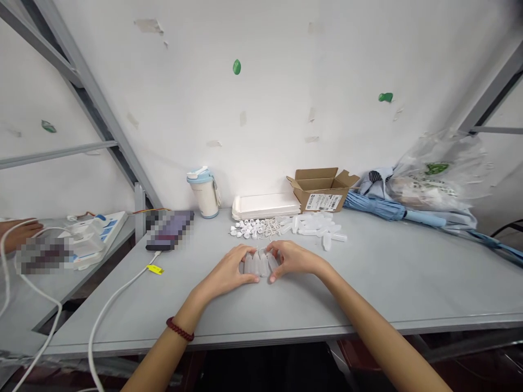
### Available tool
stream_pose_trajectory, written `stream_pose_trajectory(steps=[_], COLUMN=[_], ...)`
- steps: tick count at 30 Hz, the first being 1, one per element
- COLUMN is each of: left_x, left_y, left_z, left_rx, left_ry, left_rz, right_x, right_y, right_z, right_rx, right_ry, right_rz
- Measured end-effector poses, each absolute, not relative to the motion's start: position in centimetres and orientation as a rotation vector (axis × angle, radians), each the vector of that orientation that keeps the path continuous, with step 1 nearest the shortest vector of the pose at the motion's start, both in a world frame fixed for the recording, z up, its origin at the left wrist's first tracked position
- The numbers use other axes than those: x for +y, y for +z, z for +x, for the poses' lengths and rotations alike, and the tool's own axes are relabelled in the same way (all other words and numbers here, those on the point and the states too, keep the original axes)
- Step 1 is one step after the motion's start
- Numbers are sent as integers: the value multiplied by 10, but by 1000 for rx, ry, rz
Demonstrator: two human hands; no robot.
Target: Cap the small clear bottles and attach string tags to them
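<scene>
Two hands around a little row of frosted tubes

So the left hand (229,270) and right hand (295,259) are over the middle of a grey desk (392,277), cupped around a short row of frosted tubes (259,265). Left has the left end and right has the right end, each with thumb and fingers partly open, bent around the tubes. The tubes sit side by side between the hands, near the front half of the desk. Can't tell how hard either hand is squeezing. There's a dark red bracelet (180,329) on the left wrist.

Just behind them: a bunch of white caps (247,228), a tangle of pale strings (271,228), then a loose pile of more tubes (316,223) lying every which way. Against the wall there's a flat white stack (265,206) with an open cardboard box (321,190) right beside it.

Over on the left, a cream and blue mug (205,195) and a phone (169,231) with a white cable (122,294) running to it. Far right, a folded blue umbrella (376,207) beside a clear plastic bag (441,169). Someone else's hand (18,231) pokes in at the far left edge.
</scene>
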State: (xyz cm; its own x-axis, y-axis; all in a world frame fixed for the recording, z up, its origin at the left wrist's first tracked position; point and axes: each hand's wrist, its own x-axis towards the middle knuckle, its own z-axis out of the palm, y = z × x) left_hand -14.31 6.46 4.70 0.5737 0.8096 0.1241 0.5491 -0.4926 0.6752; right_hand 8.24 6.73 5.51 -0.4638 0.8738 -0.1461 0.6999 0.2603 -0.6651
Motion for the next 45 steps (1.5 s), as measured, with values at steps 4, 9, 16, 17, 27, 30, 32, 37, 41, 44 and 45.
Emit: stream_pose_trajectory(steps=[4, 9, 16, 17, 27, 30, 32, 37, 41, 44, 45], left_x=[65, 64, 62, 62, 65, 65, 65, 66, 66, 65, 65], left_y=[44, 43, 43, 42, 39, 40, 42, 47, 51, 51, 50], left_z=[-143, -140, -138, -138, -137, -137, -140, -151, -152, -149, -147], left_rx=[1054, 1061, 1085, 1089, 1097, 1121, 1117, 1107, 1176, 1207, 1214], left_ry=[588, 600, 610, 610, 633, 636, 627, 579, 563, 555, 554], left_rz=[2258, 2321, 2388, 2390, 2364, 2328, 2309, 2268, 2257, 2254, 2257], right_x=[71, 70, 67, 67, 62, 62, 63, 67, 67, 66, 66], right_y=[51, 50, 53, 53, 58, 58, 58, 55, 55, 55, 55], right_z=[85, 83, 81, 81, 78, 79, 79, 82, 81, 80, 80], right_rx=[-2309, -2286, -2270, -2274, -2313, -2311, -2312, -2321, -2312, -2302, -2300], right_ry=[1012, 975, 950, 943, 882, 899, 902, 962, 971, 957, 952], right_rz=[-1426, -1436, -1463, -1463, -1457, -1449, -1452, -1458, -1464, -1479, -1480])
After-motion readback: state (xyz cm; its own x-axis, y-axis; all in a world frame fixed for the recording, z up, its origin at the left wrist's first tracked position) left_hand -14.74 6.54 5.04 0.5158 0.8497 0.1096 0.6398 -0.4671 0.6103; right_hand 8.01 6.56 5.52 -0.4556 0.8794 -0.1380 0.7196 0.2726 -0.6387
